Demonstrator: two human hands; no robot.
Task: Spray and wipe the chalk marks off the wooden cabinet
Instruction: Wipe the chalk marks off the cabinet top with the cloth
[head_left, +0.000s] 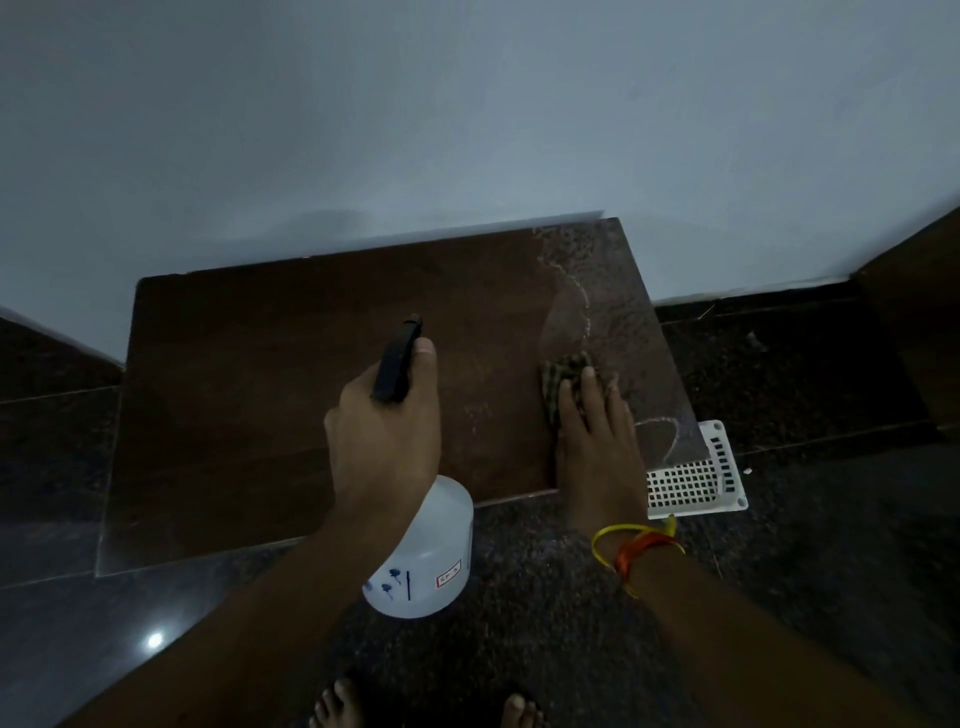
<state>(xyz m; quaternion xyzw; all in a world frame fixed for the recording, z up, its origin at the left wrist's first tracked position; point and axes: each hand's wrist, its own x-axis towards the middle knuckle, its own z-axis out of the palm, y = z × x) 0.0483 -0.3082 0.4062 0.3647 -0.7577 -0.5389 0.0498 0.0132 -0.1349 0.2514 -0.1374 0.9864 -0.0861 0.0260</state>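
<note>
The dark wooden cabinet top (270, 395) lies below me against the wall. White chalk marks (574, 293) curve along its right side, and another loop (660, 434) sits near the right front corner. My left hand (387, 436) grips a white spray bottle (431, 556) by its black trigger head (397, 361), held over the cabinet's front middle. My right hand (592, 441) presses flat on a checked green cloth (563, 382) lying on the cabinet's right part, just below the curved chalk line.
A white perforated basket (696, 478) sticks out on the floor under the cabinet's right front corner. Dark speckled floor (779, 571) surrounds the cabinet. My bare feet (431, 706) show at the bottom edge. A wooden panel (919, 322) stands at the far right.
</note>
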